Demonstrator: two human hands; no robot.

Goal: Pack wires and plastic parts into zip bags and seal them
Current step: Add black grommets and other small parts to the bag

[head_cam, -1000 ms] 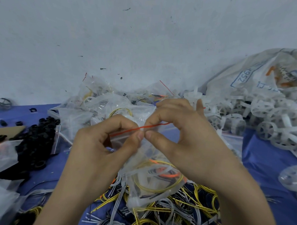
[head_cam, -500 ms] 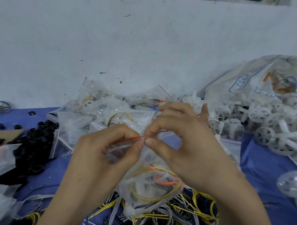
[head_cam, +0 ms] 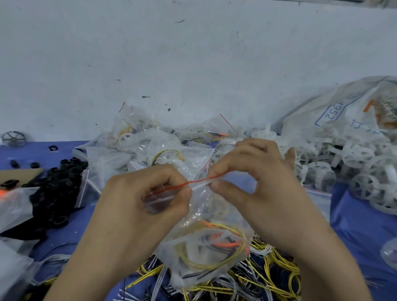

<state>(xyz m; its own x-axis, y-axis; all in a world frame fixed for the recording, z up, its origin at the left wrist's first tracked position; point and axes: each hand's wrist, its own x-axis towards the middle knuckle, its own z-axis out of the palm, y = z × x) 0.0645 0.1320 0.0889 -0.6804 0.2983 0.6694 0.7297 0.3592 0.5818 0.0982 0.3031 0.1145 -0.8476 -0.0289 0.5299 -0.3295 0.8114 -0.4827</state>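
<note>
A clear zip bag hangs between my hands, holding coiled yellow, orange and dark wires and a white plastic part. Its red zip strip runs between my fingers. My left hand pinches the left end of the strip between thumb and forefinger. The strip's right end is pinched by my right hand, thumb under and fingers over. Loose yellow, white and black wires lie heaped on the blue table below the bag.
Filled zip bags pile up behind my hands against the pale wall. White plastic wheels spill from a large sack at right. Black rings lie heaped at left, with empty bags at the near left.
My hands and the bag stay in the same grip; the fingers have slid a little apart along the red strip. The view has tilted upward slightly.
</note>
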